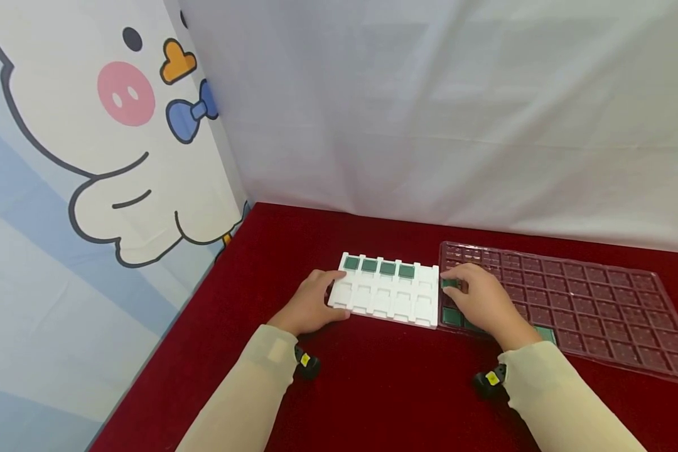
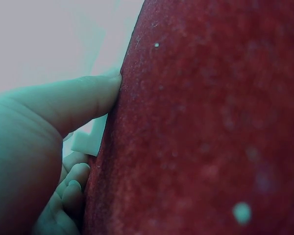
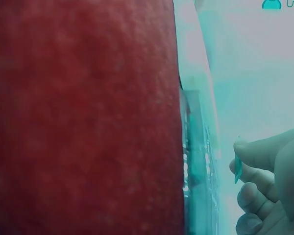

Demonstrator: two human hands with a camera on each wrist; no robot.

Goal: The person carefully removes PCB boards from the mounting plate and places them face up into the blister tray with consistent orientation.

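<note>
My left hand (image 1: 312, 302) grips the left end of a white slotted tray (image 1: 383, 300), the thumb along its front edge and the fingers by its far left corner. In the left wrist view the thumb (image 2: 90, 98) presses against the tray's edge. Several green square chips (image 1: 388, 268) sit in the tray's back row, starting from the left. My right hand (image 1: 483, 301) pinches another green chip (image 3: 238, 170) between thumb and fingers, above the left side of a clear plastic compartment tray (image 1: 584, 289). In the right wrist view this chip stands on edge, raised over the tray.
More green chips (image 1: 452, 317) lie in the compartment tray's front row, partly hidden under the right hand and forearm. Both trays rest side by side on a red cloth (image 1: 384, 389). A white curtain (image 1: 457, 113) hangs behind, and a cartoon-printed sheet (image 1: 51, 188) at the left.
</note>
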